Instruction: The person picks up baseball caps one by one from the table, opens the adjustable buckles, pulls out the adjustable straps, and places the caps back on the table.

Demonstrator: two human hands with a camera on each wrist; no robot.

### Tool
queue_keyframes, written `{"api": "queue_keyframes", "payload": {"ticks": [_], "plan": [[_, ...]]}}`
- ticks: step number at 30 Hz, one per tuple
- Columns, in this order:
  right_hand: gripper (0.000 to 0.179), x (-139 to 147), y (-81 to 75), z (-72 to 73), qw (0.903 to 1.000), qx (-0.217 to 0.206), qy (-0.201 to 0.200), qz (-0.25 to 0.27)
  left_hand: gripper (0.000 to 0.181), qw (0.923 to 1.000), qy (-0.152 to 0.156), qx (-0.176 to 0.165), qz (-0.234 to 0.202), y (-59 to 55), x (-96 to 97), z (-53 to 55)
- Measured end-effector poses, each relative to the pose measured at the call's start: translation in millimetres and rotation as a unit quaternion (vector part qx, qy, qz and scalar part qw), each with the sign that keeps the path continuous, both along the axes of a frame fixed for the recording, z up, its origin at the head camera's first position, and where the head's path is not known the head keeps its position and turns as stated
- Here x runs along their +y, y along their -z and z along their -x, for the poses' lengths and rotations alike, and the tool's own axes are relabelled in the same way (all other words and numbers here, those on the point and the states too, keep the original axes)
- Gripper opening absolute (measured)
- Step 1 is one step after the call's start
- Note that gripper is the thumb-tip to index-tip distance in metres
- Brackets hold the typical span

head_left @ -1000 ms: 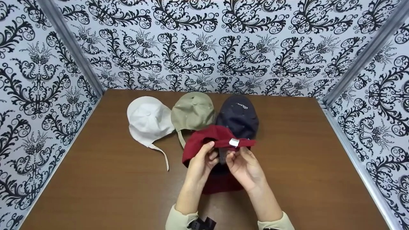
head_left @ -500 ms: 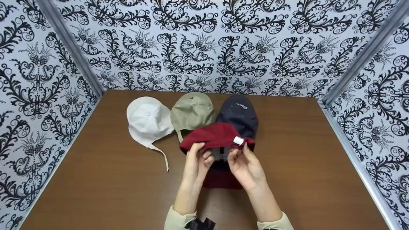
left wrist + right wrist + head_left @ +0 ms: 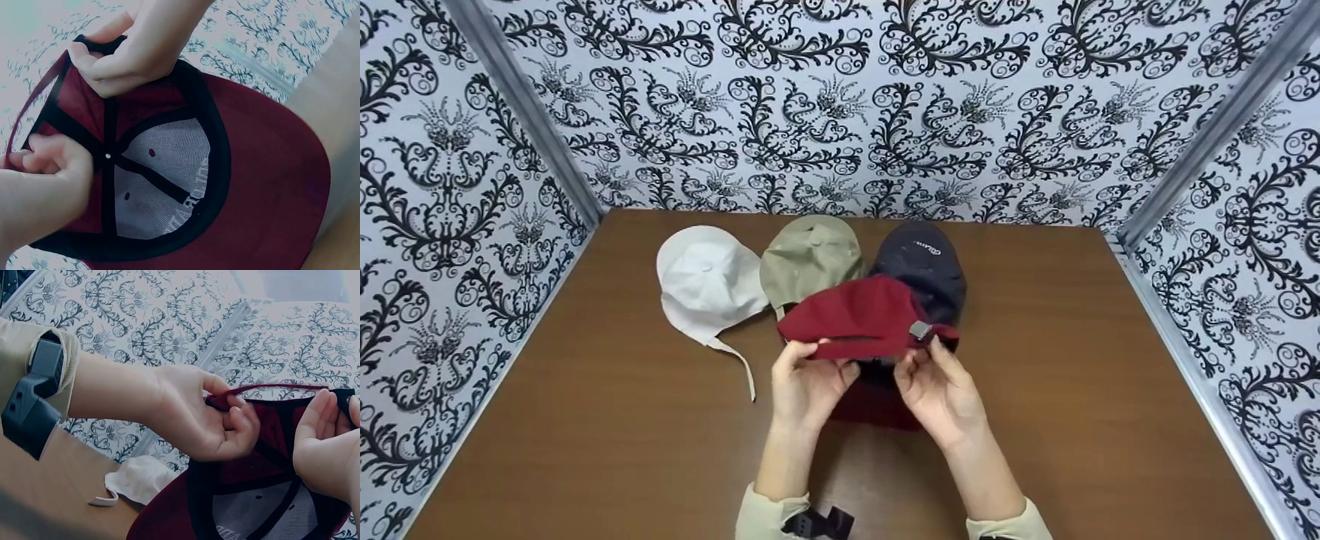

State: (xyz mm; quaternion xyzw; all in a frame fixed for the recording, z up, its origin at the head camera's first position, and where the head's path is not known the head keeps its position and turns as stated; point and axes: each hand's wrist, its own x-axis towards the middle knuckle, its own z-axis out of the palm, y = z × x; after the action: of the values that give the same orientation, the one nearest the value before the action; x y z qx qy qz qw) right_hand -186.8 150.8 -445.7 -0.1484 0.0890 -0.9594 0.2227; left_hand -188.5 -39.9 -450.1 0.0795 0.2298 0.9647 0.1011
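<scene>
Both hands hold a dark red cap [image 3: 851, 311] by its back edge, its inside turned towards me. My left hand [image 3: 806, 386] pinches the back edge at the left, with the thumb on top. At the other end of the back strap, my right hand [image 3: 941, 394] pinches the edge just below a silver buckle [image 3: 920, 330]. The left wrist view shows the cap's brim [image 3: 270, 163], black inner band and grey mesh lining. In the right wrist view the strap [image 3: 275, 387] runs as a thin band between the two hands.
A white cap [image 3: 709, 277] with a loose strap [image 3: 741, 360], an olive cap [image 3: 814, 259] and a navy cap [image 3: 922, 262] lie in a row on the brown table [image 3: 1072, 360]. Patterned walls [image 3: 840, 112] enclose the back and sides.
My left hand has shifted left and slightly down along the back edge. The red cap's back has spread wider and its crown shows more. My right hand stays near the buckle.
</scene>
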Motion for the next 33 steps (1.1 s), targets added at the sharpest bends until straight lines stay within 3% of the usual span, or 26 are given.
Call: {"api": "queue_keyframes", "payload": {"ticks": [3,6,12,15,20,26,29,33], "plan": [[0.029,0.5,-1.3,-1.3,0.9996,0.004,0.01,-0.026,0.044,0.9985,0.03,0.021,-0.04,2.6,-5.1,-1.2],[0.033,1.4,-4.4,-3.1,0.9984,0.004,0.024,-0.052,0.047,0.9984,0.031,0.027,-0.037,3.9,-7.4,-1.5],[0.032,2.8,-9.8,-4.7,0.9952,-0.009,0.037,-0.09,0.037,0.9988,0.015,0.012,0.046,4.1,-7.1,-0.5],[0.034,3.4,-10.3,-4.0,0.993,0.013,0.048,-0.107,0.037,0.9965,0.016,0.0,0.082,3.8,-6.3,1.7],[0.039,5.8,-8.0,-1.6,0.9871,0.055,0.062,-0.137,0.036,0.9938,0.011,-0.013,0.11,4.0,-5.1,5.3],[0.036,5.2,-6.7,-4.0,0.9798,0.044,0.08,-0.178,0.024,0.99,-0.016,-0.007,0.14,3.7,0.4,3.0],[0.031,2.2,-6.7,-7.1,0.9735,0.038,0.097,-0.203,0.022,0.9805,-0.034,0.029,0.191,1.8,8.3,-1.0],[0.026,-3.0,-7.6,-9.8,0.9621,0.037,0.125,-0.239,0.043,0.9492,-0.068,0.107,0.288,-1.9,22.1,-7.4]]}}
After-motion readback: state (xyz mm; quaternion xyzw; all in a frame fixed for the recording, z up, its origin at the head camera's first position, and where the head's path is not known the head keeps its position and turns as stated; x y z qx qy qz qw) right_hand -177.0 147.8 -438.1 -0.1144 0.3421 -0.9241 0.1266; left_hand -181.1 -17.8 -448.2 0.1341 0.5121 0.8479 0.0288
